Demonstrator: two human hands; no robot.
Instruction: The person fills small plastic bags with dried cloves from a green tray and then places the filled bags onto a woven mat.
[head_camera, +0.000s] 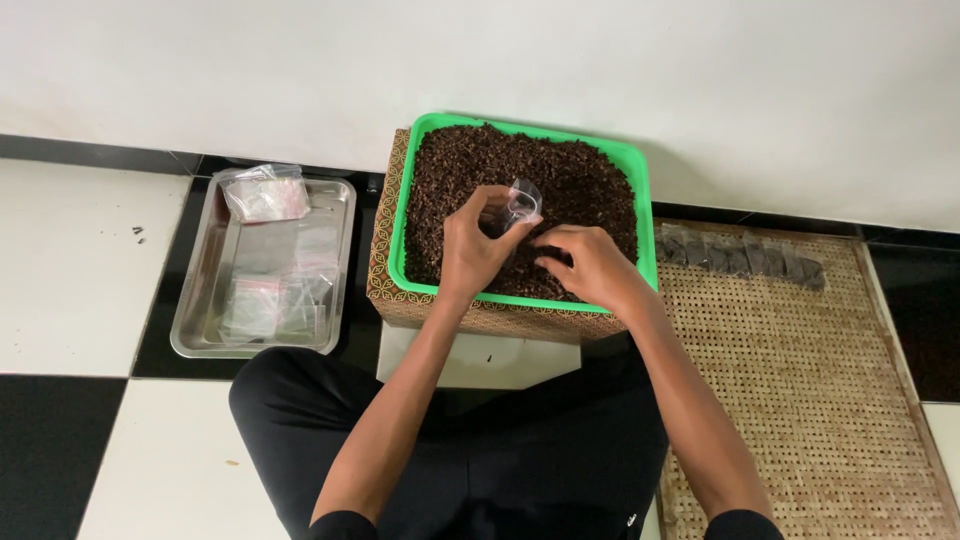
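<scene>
Seated cross-legged on a black-and-white tiled floor (70, 270), facing a green tray (640, 200) heaped with dark brown cloves (470, 175), set on a patterned box (385, 250).

Left hand (470, 250) pinching a small clear bag (522, 203) by its mouth, held upright just above the heap near the tray's middle. Right hand (592, 265) at about 4 o'clock from the bag, fingers curled down into the cloves, seemingly gathering a pinch; impossible to tell whether anything is gripped yet. Bag looking nearly empty, though hard to judge through the plastic.

At 9 o'clock from the tray, a metal pan (200, 300) on the floor holding a loose stack of empty clear bags (268, 192), with more lying flat. At 3 o'clock, on a woven mat (800, 370), a row of dark filled packets (740, 255) along the wall.

Judging by this: several packets done, one bag barely begun, many empties and most of the heap left.
</scene>
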